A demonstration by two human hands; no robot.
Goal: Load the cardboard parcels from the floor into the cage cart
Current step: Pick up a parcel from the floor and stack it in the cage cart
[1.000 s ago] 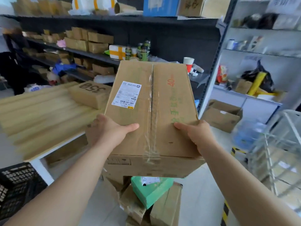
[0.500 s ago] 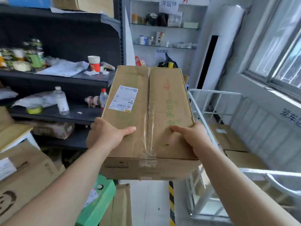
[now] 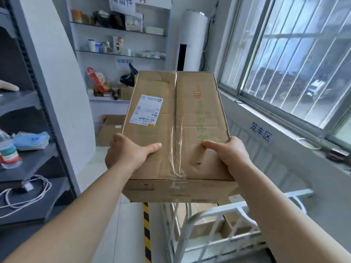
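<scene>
Gripping parcel (image 3: pixel 161 103) w/ left hand (image 3: pixel 127 154) & right hand (image 3: pixel 232 154), thumbs on top; now swinging over cage cart (image 3: pixel 218 209), nearing drop-in.

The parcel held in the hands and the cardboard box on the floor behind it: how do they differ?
The held parcel is closed, its seam sealed with clear tape; the floor box has its flaps open. The held parcel is in the air, gripped by the left hand and the right hand; the floor box rests on the floor. Both are brown cardboard with a white label.
</scene>
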